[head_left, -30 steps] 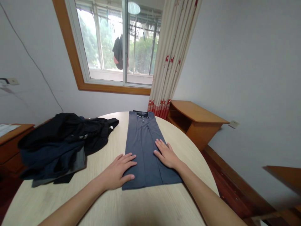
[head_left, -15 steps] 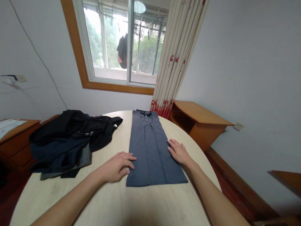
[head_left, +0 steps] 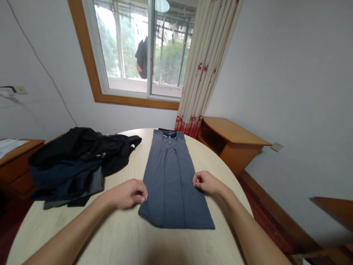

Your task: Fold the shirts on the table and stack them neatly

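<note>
A grey polo shirt [head_left: 172, 176], folded into a long narrow strip, lies lengthwise on the round pale wooden table [head_left: 132, 243], collar at the far end. My left hand [head_left: 127, 193] pinches the strip's left edge about midway along it. My right hand [head_left: 206, 183] pinches the right edge opposite, fingers curled onto the cloth. The near end of the shirt lies flat between my forearms.
A heap of dark clothes [head_left: 77, 162] covers the table's left side. A wooden cabinet [head_left: 231, 141] stands beyond the table at the right, by a curtain [head_left: 204, 70] and a window. Another wooden cabinet [head_left: 16, 162] is at the far left.
Both hands went from lying flat on the shirt to its side edges and closed into pinches. The near end has skewed slightly to the left.
</note>
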